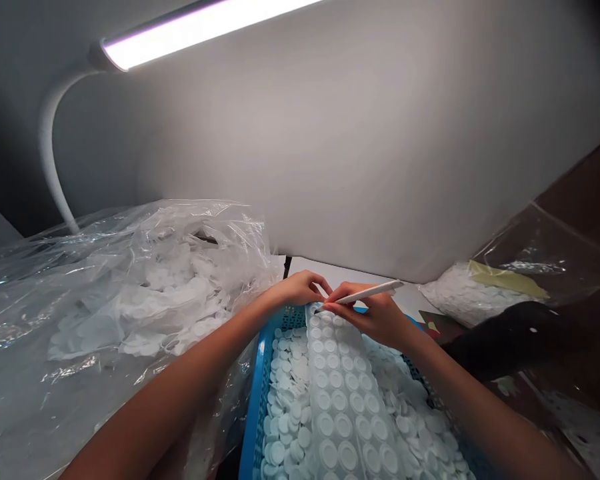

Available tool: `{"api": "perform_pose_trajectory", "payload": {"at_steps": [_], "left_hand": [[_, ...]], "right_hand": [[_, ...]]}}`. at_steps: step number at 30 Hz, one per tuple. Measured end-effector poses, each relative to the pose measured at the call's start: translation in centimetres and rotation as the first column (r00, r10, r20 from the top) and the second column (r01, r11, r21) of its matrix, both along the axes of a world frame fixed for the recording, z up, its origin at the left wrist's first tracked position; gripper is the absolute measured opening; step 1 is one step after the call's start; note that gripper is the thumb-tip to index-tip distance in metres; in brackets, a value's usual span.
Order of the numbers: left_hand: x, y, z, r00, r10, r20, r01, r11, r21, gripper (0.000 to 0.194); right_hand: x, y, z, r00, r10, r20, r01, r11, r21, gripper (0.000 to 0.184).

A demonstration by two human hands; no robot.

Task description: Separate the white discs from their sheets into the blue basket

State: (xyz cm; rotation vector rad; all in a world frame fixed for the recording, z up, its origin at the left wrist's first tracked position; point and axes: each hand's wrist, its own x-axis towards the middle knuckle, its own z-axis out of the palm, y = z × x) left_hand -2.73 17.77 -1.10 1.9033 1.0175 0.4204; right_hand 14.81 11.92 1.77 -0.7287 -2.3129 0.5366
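Observation:
A long translucent sheet (340, 381) with rows of round white discs lies lengthwise over a blue plastic basket (258, 393). My left hand (300, 288) is closed at the sheet's far end, with its fingertips pinching the edge. In my right hand (375, 313) is a slim white pen-like tool (370, 291), gripped between thumb and fingers. Its thin dark tip points down-left at a disc in the farthest row, close to my left fingertips. Whether the tip touches the disc cannot be made out. Loose white discs (286, 417) fill the basket under and beside the sheet.
A large clear plastic bag (170, 287) of white pieces spreads across the left. Another bag of white bits (460, 293) with a yellowish piece (507, 279) sits at right, near a dark object (515, 337). A lit lamp (200, 30) hangs overhead before a pale wall.

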Motion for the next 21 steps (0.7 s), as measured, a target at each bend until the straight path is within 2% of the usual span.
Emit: {"api": "perform_pose_trajectory", "payload": {"at_steps": [11, 21], "left_hand": [[0.07, 0.11, -0.22, 1.0, 0.003, 0.029, -0.003, 1.0, -0.008, 0.026], [0.15, -0.14, 0.24, 1.0, -0.007, 0.022, 0.007, 1.0, -0.012, 0.027]], "right_hand": [[0.29, -0.06, -0.04, 1.0, 0.009, 0.007, -0.01, 0.999, 0.032, 0.01], [-0.07, -0.12, -0.38, 0.981, -0.043, 0.187, 0.049, 0.998, -0.031, 0.015]]}}
